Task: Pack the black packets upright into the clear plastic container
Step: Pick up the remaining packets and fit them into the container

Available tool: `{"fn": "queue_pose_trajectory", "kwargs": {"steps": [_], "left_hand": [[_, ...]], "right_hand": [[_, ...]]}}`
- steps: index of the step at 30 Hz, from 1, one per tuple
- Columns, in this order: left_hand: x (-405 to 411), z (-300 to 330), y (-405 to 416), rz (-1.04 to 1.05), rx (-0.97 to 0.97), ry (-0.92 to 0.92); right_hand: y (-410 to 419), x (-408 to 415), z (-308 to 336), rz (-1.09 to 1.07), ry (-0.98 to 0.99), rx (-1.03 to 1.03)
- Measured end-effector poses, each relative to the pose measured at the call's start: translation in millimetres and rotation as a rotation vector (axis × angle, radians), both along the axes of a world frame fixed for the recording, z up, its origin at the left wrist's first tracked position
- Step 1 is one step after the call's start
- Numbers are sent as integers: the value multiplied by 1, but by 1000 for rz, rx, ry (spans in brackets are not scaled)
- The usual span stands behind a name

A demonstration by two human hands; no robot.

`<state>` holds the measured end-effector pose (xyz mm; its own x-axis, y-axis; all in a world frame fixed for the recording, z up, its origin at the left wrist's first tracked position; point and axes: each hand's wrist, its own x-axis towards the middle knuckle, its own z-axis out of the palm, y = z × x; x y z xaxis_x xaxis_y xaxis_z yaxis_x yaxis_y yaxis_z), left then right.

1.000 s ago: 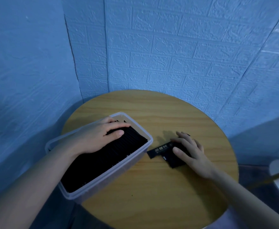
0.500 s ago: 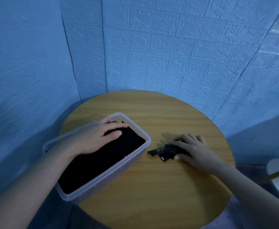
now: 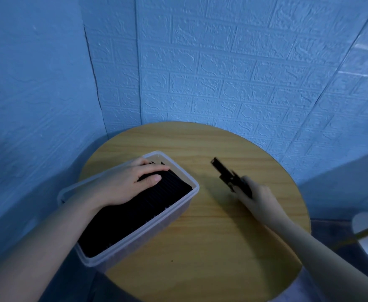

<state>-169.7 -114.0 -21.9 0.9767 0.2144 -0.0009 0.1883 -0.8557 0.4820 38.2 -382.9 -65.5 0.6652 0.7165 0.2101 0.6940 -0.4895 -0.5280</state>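
- The left hand (image 3: 126,184) lies flat on black packets (image 3: 148,205) standing in the clear plastic container (image 3: 178,205).
- The right hand (image 3: 255,195) grips loose black packets (image 3: 226,174) above the round wooden table (image 3: 211,247).

There was one clear container (image 3: 179,202) holding a dense row of black packets (image 3: 144,212), too many to count, one round desk (image 3: 211,240), and two hands.

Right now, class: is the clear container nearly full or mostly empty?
Nearly full: the clear plastic container holds upright black packets wall to wall; a gap shows at its far end.
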Motion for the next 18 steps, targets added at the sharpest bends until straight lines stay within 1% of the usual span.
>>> {"fn": "queue_pose_trajectory", "kwargs": {"steps": [2,3,5,7,10,13,18], "left_hand": [[0,-1,0,2,-3,-1],[0,-1,1,2,-2,0],[0,-2,0,1,3,0],[0,-1,0,1,4,-6],[1,-1,0,1,-10,-7],[2,-4,2,-10,-35,-21],[2,-3,2,-4,-39,-11]], "right_hand": [[6,-7,10,-27,240,270],[10,-12,16,-27,314,395],[18,-23,27,-17,369,615],[24,-30,32,-16,367,778],[27,-36,24,-19,399,816],[27,-43,15,-7,521,817],[26,-46,15,38,522,736]]}}
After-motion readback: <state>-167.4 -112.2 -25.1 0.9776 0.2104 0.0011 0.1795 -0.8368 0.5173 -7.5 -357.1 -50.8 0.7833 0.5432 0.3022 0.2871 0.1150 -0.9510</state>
